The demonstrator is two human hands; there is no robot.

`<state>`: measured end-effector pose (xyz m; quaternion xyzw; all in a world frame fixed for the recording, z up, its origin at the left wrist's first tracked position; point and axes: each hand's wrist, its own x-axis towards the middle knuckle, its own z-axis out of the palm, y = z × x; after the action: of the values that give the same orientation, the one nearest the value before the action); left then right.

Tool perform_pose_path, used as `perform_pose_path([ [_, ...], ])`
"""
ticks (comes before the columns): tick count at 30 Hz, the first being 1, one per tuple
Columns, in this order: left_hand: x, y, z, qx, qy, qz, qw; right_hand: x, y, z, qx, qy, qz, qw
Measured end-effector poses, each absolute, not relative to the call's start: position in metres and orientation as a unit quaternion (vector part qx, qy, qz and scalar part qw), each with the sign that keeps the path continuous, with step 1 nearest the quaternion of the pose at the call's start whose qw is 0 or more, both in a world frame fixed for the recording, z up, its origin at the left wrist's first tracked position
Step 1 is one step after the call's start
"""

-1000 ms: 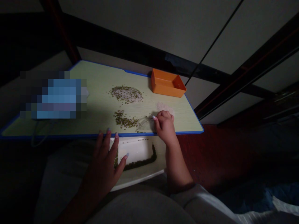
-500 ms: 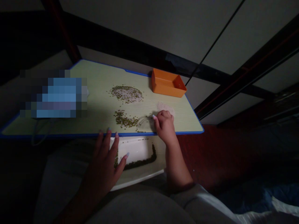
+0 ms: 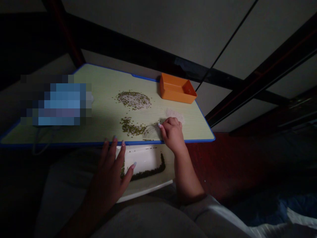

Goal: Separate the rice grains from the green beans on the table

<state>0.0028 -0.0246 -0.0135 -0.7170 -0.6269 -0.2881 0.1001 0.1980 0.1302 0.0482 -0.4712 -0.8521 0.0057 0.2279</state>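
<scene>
My right hand point(image 3: 172, 134) rests on the pale green table point(image 3: 104, 112) near its front edge, fingers curled on a small clear semicircular plastic piece point(image 3: 151, 133). Just left of it lies a loose heap of green beans point(image 3: 131, 127). Further back is a mixed pile of beans and white grains point(image 3: 134, 99), and a small patch of white grains point(image 3: 175, 114) lies behind my right hand. My left hand point(image 3: 111, 172) lies flat, fingers spread, on the left edge of a white tray point(image 3: 146, 186) on my lap, which holds a line of green beans.
An orange rectangular box point(image 3: 177, 88) stands at the table's back right. A blurred blue patch point(image 3: 59, 104) covers the table's left part. Dark metal bars point(image 3: 138, 53) run behind the table against a pale wall. The floor to the right is dark red.
My right hand has slid the clear plastic piece a little to the left, toward the green beans. My left hand has stayed on the tray.
</scene>
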Motion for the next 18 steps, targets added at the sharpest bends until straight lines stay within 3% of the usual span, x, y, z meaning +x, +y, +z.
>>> perform_pose_path([
  [18, 0.0017, -0.0240, -0.0165, -0.716, -0.627, -0.291, 0.096, 0.2011, 0.1310, 0.0486, -0.469, -0.847, 0.050, 0.245],
])
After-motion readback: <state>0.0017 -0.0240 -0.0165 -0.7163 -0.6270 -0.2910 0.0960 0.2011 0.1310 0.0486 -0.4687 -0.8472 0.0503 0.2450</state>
